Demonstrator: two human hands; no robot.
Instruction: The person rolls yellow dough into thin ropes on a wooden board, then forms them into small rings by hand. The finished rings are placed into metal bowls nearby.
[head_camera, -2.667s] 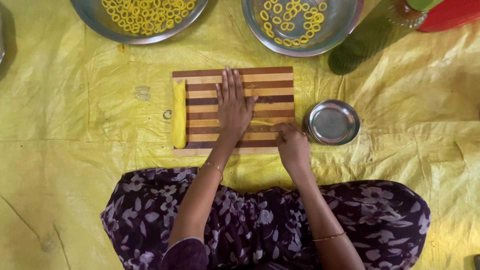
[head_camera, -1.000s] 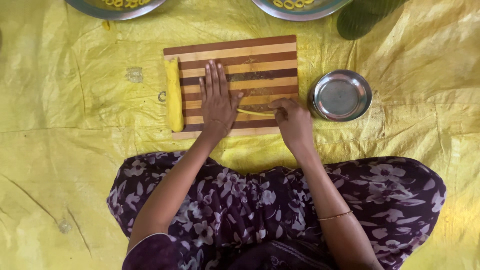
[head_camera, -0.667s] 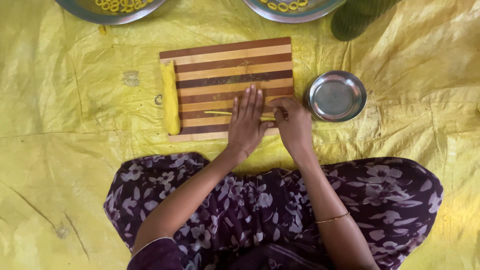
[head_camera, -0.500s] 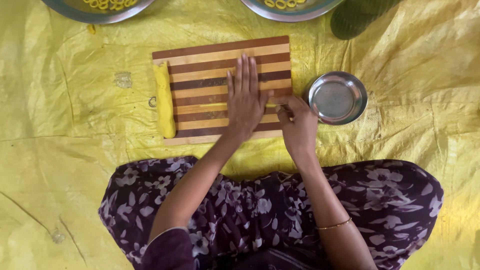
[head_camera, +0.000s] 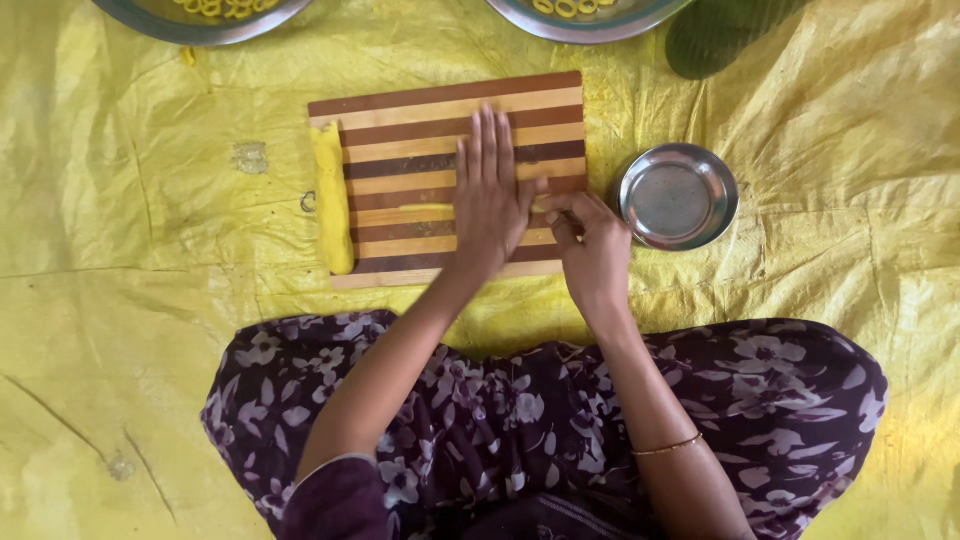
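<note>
A striped wooden cutting board (head_camera: 400, 110) lies on a yellow plastic sheet (head_camera: 150, 330) in front of my crossed legs. My left hand (head_camera: 490, 200) rests flat on the board, palm down, fingers straight, over a thin yellow dough strand (head_camera: 425, 210) whose left end shows beside the palm. My right hand (head_camera: 593, 245) is at the board's right edge, fingertips pinched on the strand's other end. A thick yellow dough log (head_camera: 332, 195) lies along the board's left edge, untouched.
A small round steel plate (head_camera: 678, 196) sits just right of the board. Two large steel bowls (head_camera: 200, 15) (head_camera: 590, 12) holding yellow dough rings are cut off at the top. A dark green object (head_camera: 720, 35) lies at top right.
My left hand has slid from the board's left-centre to its right half and pushed forward over the strand. My right hand has stayed at the board's right edge.
</note>
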